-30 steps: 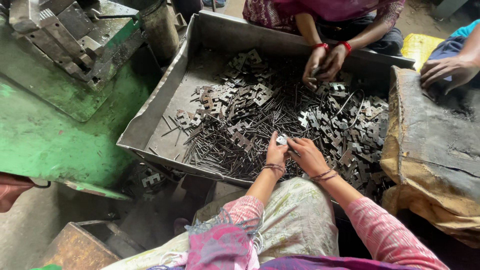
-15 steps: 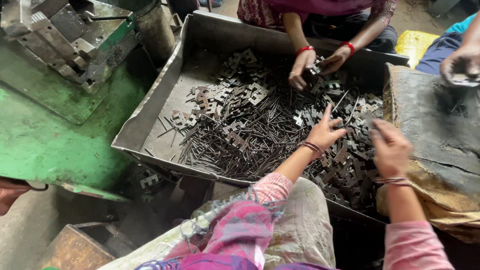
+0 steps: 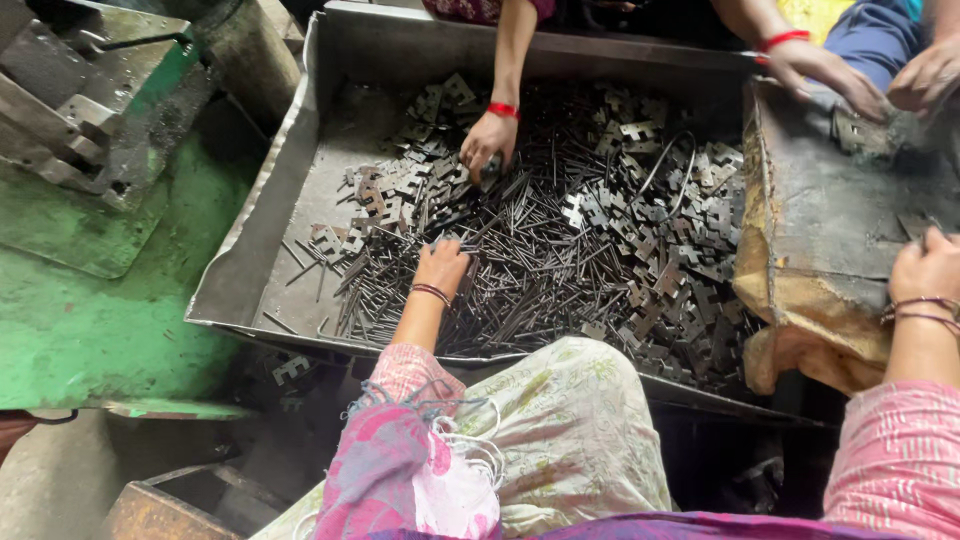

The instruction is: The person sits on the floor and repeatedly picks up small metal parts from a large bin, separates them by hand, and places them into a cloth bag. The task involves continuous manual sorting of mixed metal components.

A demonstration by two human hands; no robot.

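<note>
Hands at a sorting tray, seen from the head camera. Left hand (image 3: 441, 268) reaches forward with fingers curled down into the heap of thin dark metal strips (image 3: 520, 275); whether it has closed on any strip cannot be told, since the fingertips are buried in the pile. Right hand (image 3: 928, 268) rests far to the right of the left, palm down with fingers bent on the worn sack-covered block (image 3: 835, 215); it appears to hold nothing, though its fingertips are partly hidden.

Large grey sheet-metal tray (image 3: 330, 60) lies in front of both hands and holds two kinds of loose parts: the long strips, massed directly under and beyond the left hand, and notched flat stamped plates (image 3: 395, 190), scattered ahead and to the left of that hand and again in a band to its right, toward the block. The raised walls of the tray probably serve to keep the loose parts from sliding off.

Beyond the left hand, another person's hand with a red bangle (image 3: 487, 140) digs into the same heap; two more hands of other people (image 3: 825, 70) work at the far edge of the block. Green machine base (image 3: 90, 320) stands to the left of the tray.
</note>
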